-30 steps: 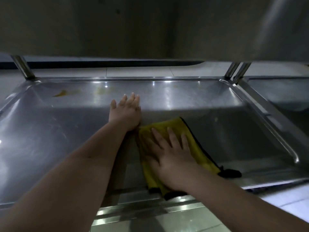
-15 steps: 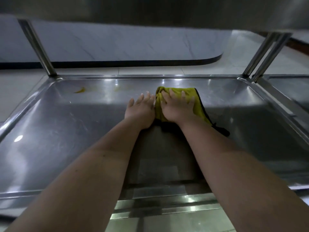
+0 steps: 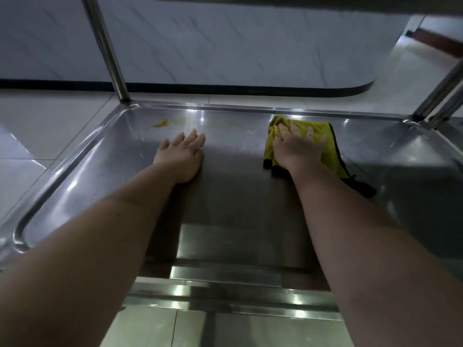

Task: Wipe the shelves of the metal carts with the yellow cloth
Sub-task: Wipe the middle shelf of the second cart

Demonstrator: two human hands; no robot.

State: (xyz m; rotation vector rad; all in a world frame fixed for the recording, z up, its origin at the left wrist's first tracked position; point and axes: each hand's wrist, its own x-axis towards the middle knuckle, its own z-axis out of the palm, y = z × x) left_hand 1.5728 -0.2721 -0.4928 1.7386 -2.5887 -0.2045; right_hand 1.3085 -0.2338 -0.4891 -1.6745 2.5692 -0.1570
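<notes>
Pale floor tiles (image 3: 37, 136) show at the far left, beyond the cart. A round metal post (image 3: 107, 53) rises from the far left corner of the metal shelf (image 3: 62, 176), which is a shallow tray with a raised, rounded rim. Close to the far rim, just right of that post, a small yellow-orange smear (image 3: 160, 123) sits on the steel, with fainter marks trailing to its right.

The left hand (image 3: 181, 156) lies palm down on the bare shelf, a little nearer than the smear and not touching it. Its fingers are straight and close together, so its grip is loose and holds nothing.

Well to its right, with bare steel between the two, the right hand (image 3: 298, 149) presses flat on the yellow cloth (image 3: 328, 144). The fingers are spread and nearly straight on top of the fabric, an open grip that pushes down, not a pinch. The cloth lies on the shelf near the far rim, right of centre, bunched up at the fingertips. Its black edging (image 3: 360, 187) trails out toward the near right, past the wrist.

At the far right corner two more slanted posts (image 3: 436, 96) stand side by side. Behind the cart runs a light, veined wall panel (image 3: 225, 46) with a dark strip along its base. The underside of an upper shelf (image 3: 275, 1) crosses the top of the view.
</notes>
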